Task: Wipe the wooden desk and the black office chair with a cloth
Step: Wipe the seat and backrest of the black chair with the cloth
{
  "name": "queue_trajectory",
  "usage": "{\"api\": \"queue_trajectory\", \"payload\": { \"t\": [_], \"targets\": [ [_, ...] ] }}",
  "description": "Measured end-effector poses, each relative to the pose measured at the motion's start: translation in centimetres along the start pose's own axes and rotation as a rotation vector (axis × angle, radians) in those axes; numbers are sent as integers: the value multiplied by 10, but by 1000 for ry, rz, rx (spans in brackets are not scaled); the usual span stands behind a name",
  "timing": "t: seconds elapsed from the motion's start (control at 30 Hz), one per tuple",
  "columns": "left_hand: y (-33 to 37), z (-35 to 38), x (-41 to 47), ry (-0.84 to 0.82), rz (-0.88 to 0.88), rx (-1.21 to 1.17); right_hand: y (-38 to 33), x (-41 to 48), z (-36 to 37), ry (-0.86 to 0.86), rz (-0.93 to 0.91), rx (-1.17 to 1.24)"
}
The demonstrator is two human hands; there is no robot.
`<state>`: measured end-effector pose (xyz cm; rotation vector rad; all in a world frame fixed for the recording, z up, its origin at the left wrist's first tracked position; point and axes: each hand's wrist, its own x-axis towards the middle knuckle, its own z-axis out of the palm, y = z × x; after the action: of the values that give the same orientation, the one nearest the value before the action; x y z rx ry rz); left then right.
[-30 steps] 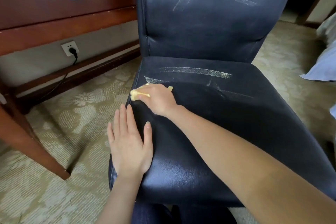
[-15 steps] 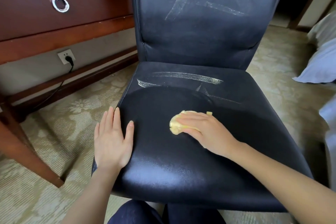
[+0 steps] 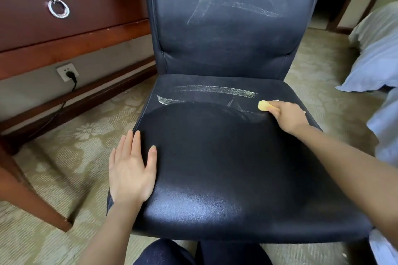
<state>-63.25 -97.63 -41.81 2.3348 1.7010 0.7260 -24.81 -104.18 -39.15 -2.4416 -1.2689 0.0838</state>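
Observation:
The black leather chair (image 3: 215, 157) fills the middle of the view, with pale dusty streaks across the back of its seat and on its backrest. My right hand (image 3: 287, 115) grips a small bunched yellow cloth (image 3: 263, 105) and presses it on the seat's right rear part, at the end of a streak. My left hand (image 3: 131, 170) lies flat with straight fingers on the seat's front left corner. The wooden desk (image 3: 71, 34) stands to the left, its drawer front with a metal ring pull facing me.
A desk leg (image 3: 32, 198) slants down to the patterned carpet at the left. A wall socket (image 3: 67, 71) with a black plug and cable sits under the desk. Pale blue bedding (image 3: 374, 66) lies at the right. My dark-trousered knees (image 3: 193, 254) are under the seat's front.
My right hand has swept the cloth across the seat from the left rear edge through the middle to the right rear. My left hand has stayed flat on the front left corner.

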Motion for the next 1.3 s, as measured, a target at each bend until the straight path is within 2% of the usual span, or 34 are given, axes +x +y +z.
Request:
{"api": "queue_trajectory", "payload": {
  "t": [0.07, 0.17, 0.4, 0.63, 0.8, 0.93, 1.13, 1.3],
  "targets": [
    [0, 1, 0, 10, 8, 10, -21, 7, 9, 17, 51, -31],
    [0, 2, 0, 15, 12, 22, -59, 14, 22, -11, 32, -99],
    [-2, 3, 1, 26, 15, 23, -139, -7, 53, -88, -292, -202],
    [-6, 1, 6, -7, 21, 6, -150, -89, 40, -121, -685, 94],
    [-7, 1, 8, -15, 38, -5, -125, -137, 29, -130, -809, 236],
    [-7, 1, 8, -21, 68, -5, -90, -159, 24, 92, -697, 156],
    [-10, 2, 8, -23, 76, -2, -31, -112, 0, -22, -317, 72],
    [-10, 4, 8, -7, 80, -8, -19, -50, -6, -40, -114, 53]
  ]
}}
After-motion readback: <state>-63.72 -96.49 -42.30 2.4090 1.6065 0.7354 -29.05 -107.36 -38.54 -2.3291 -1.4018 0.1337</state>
